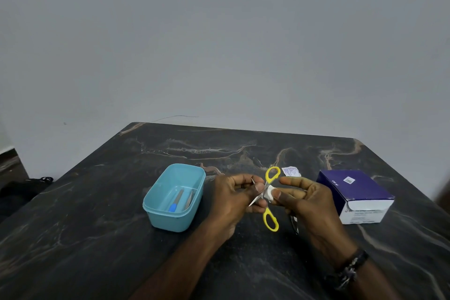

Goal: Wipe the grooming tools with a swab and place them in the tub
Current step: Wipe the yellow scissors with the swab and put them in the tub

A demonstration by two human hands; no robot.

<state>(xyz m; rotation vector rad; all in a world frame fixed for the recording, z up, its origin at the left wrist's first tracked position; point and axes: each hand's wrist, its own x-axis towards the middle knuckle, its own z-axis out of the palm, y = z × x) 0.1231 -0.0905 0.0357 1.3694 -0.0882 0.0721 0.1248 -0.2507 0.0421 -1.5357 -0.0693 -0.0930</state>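
Single head-worn wide-angle view, looking forward and down across a dark marble table (243, 263) toward a plain grey wall (219, 31). The wall is filling the upper half of the frame. Both forearms are entering from the bottom edge, close beneath the lens. No second view is supplied.

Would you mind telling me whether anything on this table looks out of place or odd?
Only small things: a torn swab wrapper lies loose on the table behind the scissors, and a metal tool lies partly hidden under the right hand. Nothing looks spilled or damaged.
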